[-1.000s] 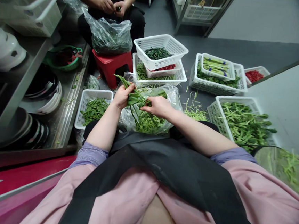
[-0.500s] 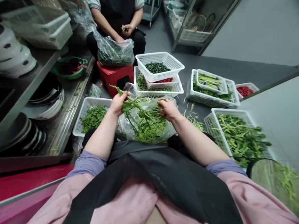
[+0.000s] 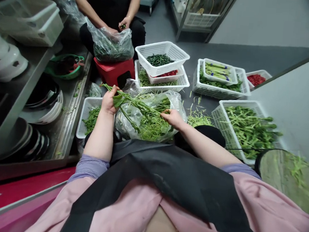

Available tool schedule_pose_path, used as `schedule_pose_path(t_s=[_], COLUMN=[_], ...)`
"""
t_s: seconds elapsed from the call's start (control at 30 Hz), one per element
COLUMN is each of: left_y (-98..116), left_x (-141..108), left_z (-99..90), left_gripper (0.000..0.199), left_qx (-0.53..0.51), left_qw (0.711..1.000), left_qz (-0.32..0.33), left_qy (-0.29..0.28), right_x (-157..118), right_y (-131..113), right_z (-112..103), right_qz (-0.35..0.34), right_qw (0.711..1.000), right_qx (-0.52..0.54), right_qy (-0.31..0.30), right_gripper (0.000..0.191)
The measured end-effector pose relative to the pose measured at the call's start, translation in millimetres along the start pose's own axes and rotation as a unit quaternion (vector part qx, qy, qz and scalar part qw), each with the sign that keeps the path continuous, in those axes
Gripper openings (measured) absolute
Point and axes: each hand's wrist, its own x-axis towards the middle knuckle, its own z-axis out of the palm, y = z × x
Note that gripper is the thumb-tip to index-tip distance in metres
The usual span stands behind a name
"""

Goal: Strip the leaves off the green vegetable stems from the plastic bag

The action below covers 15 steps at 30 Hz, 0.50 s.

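My left hand (image 3: pixel 109 100) is closed around a bunch of long green stems (image 3: pixel 134 103) with leaves. The bunch stretches to the right, above an open clear plastic bag (image 3: pixel 181 104) holding loose greens (image 3: pixel 153 128). At the right end of the stems, the fingers of my right hand (image 3: pixel 170 116) are pinched on a stem tip. A white basket of cut leaves (image 3: pixel 82 124) stands to the left of the bag, partly behind my left forearm.
Ahead stand stacked white baskets (image 3: pixel 161 71) and a red stool (image 3: pixel 115 73) with a bag, where another person (image 3: pixel 107 7) works. A basket of stems (image 3: pixel 219 118) and a round board (image 3: pixel 276 173) are right; a metal shelf (image 3: pixel 70 123) is left.
My left hand has moved left and slightly up with the stems, and my right hand has lowered onto the stems' right end. The whole view has shifted a little.
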Motion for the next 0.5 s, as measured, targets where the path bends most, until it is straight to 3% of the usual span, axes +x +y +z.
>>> schedule_pose_path(t_s=[0.1, 0.17, 0.3, 0.5], left_y=[-2.1, -5.2, -13.9, -23.9], left_x=[-0.3, -1.4, -4.5, -8.4], left_z=[6.8, 14.2, 29.9, 41.2], left_gripper=[0.028, 0.027, 0.024, 0.024], left_qx=[-0.002, -0.004, -0.003, -0.001], left_qw=[1.0, 0.999, 0.996, 0.988], left_qz=[-0.002, 0.002, 0.018, 0.056], left_qy=[-0.015, -0.032, -0.082, -0.141], right_x=[-12.7, -22.3, -37.0, -45.0], right_y=[-17.5, -27.8, -36.7, -29.5], right_z=[-17.5, -24.4, -29.8, -38.6], right_qz=[-0.02, -0.036, -0.026, -0.005], right_qw=[0.982, 0.966, 0.953, 0.942], right_qx=[0.179, 0.232, 0.247, 0.283], right_qy=[-0.056, -0.106, -0.173, -0.182], right_gripper=[0.028, 0.034, 0.033, 0.03])
